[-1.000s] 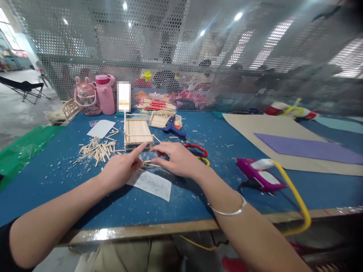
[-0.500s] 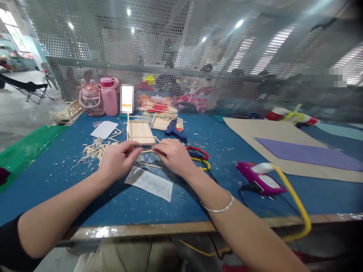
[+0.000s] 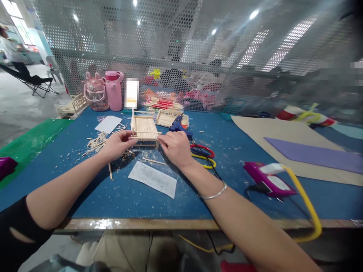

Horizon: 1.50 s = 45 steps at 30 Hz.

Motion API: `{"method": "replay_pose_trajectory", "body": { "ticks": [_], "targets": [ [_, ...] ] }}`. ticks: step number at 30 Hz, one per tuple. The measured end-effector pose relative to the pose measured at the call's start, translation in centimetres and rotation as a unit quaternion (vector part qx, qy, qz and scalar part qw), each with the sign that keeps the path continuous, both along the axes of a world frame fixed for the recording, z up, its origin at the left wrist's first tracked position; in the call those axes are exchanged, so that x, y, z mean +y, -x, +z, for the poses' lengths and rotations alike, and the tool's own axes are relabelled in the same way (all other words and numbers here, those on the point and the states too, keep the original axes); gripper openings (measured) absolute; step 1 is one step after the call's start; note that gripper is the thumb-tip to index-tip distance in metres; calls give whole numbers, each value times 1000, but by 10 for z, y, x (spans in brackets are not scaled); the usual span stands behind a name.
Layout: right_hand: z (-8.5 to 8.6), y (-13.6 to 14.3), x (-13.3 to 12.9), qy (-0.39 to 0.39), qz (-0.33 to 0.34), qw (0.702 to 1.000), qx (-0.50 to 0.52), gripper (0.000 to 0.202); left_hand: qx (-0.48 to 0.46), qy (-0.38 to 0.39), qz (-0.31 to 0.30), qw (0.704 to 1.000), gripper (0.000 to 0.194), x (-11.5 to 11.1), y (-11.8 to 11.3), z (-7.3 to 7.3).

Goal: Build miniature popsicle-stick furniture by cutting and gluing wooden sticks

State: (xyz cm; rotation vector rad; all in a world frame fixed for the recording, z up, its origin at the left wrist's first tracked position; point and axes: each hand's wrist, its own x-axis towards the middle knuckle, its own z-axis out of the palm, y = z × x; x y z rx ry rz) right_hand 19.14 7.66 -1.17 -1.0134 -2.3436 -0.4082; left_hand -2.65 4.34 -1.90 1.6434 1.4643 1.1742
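Observation:
A small bed-like model of thin wooden sticks [image 3: 145, 125] stands on the blue table, its slatted top facing up. Across its near side runs a thin wooden stick [image 3: 146, 139], pinched at one end by my left hand [image 3: 118, 144] and at the other by my right hand [image 3: 178, 148]. Whether the stick touches the frame is hard to tell. Closed fingertips hide both stick ends. Just behind my right hand lies a blue glue gun [image 3: 179, 127]. Loose stick pieces [image 3: 98, 142] are heaped beyond my left hand.
A white paper sheet [image 3: 153, 179] lies nearer me. On the right are a magenta power strip [image 3: 269, 179] with a yellow cord and a purple sheet [image 3: 312, 155]. Pink bottles [image 3: 114, 92] stand at the back before a perforated metal screen [image 3: 159, 45].
Both hands have moved the stick up to the near side of the model. The view has shifted slightly, and a person now shows at the far left.

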Motion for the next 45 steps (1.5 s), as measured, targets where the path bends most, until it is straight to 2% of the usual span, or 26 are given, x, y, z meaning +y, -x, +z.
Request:
{"method": "replay_pose_trajectory", "body": {
  "ticks": [6,10,12,17,22,29,36,45],
  "targets": [
    [-2,5,0,23,1,1000,7,29,27,-17,36,999,22,2,-3,3],
    [-2,6,-2,75,9,993,93,15,31,-22,56,998,23,1,-5,1],
    [-2,6,-3,128,6,976,178,8,34,-28,61,997,23,1,-6,1],
    [-7,6,4,269,24,901,340,26,42,-33,66,996,25,0,-6,0],
    [-14,2,14,336,62,869,358,19,16,-26,78,996,25,1,-6,-2],
    [-14,2,14,376,89,834,394,23,-5,-22,81,997,31,0,-5,-3],
    [-14,4,13,348,71,864,357,25,45,-41,109,992,32,-3,-2,-4],
    [-14,5,14,356,76,860,358,25,78,-56,130,987,30,-6,-5,-1]
  ]
}}
